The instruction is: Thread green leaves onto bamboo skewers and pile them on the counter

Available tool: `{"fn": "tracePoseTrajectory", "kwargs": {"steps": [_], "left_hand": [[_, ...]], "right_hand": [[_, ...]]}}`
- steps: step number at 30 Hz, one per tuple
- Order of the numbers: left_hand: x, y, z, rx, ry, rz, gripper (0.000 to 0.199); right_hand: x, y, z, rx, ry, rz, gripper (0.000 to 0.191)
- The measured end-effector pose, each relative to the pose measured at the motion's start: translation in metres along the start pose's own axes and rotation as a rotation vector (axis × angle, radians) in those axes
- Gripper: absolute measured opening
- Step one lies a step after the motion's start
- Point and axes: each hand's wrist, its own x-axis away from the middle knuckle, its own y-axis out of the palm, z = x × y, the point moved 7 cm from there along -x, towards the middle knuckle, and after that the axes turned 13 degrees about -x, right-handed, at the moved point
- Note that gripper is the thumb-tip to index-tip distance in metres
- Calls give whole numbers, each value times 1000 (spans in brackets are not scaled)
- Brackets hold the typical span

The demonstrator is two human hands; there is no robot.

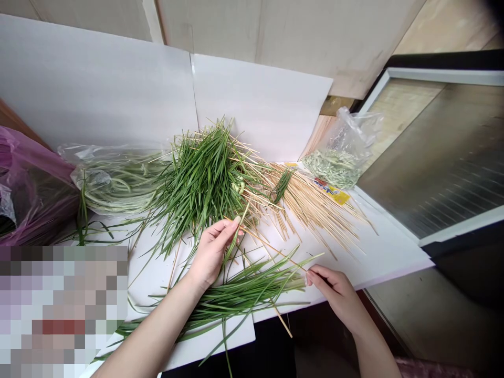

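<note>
While our left grip point(210, 249) pinches 1 thin stick point(271, 246) with green leaves point(235, 240), our right grip point(333, 286) clasps its other end; near both grips, a leafy bunch point(236, 294) lies on the worktop point(378, 257).

Purple bag point(43, 157) partly off-frame

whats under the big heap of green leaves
Thin wooden sticks poke out at the right of the leaf heap, and white tabletop shows by its lower edge. Its middle hides whatever lies beneath.
</note>
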Motion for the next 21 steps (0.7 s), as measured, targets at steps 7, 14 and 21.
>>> {"fn": "tracePoseTrajectory", "kwargs": {"steps": [7, 14, 21], "left_hand": [[-1, -5, 4, 106, 15, 51, 28], [-2, -14, 10, 114, 65, 153, 18], [1, -14, 16, 74, 92, 155, 21]], "right_hand": [[-1, -2, 4, 10, 20, -22, 37], [-1, -4, 5, 32, 15, -24, 38], [-2, -6, 6, 28, 23, -24, 37]]}}
